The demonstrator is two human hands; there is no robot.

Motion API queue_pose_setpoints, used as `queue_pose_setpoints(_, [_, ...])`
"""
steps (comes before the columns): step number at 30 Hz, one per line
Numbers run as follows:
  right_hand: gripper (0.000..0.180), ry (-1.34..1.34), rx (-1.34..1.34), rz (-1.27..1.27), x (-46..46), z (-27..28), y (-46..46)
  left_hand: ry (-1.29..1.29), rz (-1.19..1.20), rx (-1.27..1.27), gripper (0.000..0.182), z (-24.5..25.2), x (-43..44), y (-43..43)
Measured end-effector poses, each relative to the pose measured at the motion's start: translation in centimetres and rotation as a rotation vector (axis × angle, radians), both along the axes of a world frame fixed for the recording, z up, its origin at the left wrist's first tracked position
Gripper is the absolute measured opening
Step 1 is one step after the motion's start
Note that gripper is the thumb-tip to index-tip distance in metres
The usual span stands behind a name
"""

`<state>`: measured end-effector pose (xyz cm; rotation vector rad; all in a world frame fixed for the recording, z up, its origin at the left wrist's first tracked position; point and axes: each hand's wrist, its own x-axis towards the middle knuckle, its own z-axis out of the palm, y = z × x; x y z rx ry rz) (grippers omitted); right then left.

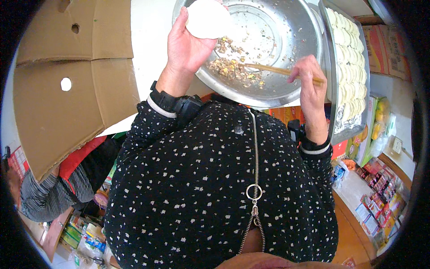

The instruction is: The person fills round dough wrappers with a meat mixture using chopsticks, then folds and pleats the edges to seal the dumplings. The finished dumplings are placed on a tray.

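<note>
A round white dough wrapper (pixel 208 20) lies across the palm and fingers of my left hand (pixel 186 50), over the left rim of a large steel basin (pixel 289 27). My right hand (pixel 309 75) grips a pair of wooden chopsticks (pixel 272 69) above the basin's right side. Their tips reach into a chopped filling (pixel 231 69) with brown and yellow bits, gathered along the near left of the basin. Loose crumbs of it cling to the basin floor. To the right, a metal tray (pixel 349 129) carries several rows of pale dumplings (pixel 347 64).
Flattened brown cardboard (pixel 60 101) with holes covers the left of the white table (pixel 151 33). Beyond it a person in a striped sleeve (pixel 50 198) is partly visible. Cardboard boxes (pixel 386 50) stand past the tray. Packaged goods (pixel 383 201) lie at the lower right.
</note>
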<state>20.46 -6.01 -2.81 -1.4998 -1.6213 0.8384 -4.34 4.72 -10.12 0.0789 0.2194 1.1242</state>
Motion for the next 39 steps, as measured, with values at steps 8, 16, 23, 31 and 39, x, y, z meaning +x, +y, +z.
queue_pose_setpoints(8, [0.031, 0.066, -0.117, -0.147, 0.7, -1.3, -4.2, 0.039, -0.009, 0.025, 0.051, 0.4, 0.3, 0.1])
queue_pose_setpoints(16, [0.036, 0.16, -0.203, -0.104, 0.2, -1.2, -4.5, 0.05, -0.018, 0.015, 0.051, 0.1, 0.3, 0.1])
queue_pose_setpoints(23, [0.037, 0.245, -0.286, -0.11, -1.0, -2.1, -4.0, 0.043, -0.016, 0.011, 0.05, -0.3, 0.2, 0.1])
queue_pose_setpoints(31, [0.039, 0.481, -0.357, -0.154, -1.2, -4.4, -3.0, 0.041, -0.018, 0.012, 0.05, -0.3, 0.4, 0.1])
queue_pose_setpoints(39, [0.033, 0.553, -0.343, -0.062, -2.0, -4.2, -2.2, 0.045, -0.017, 0.016, 0.05, 0.0, 0.3, 0.0])
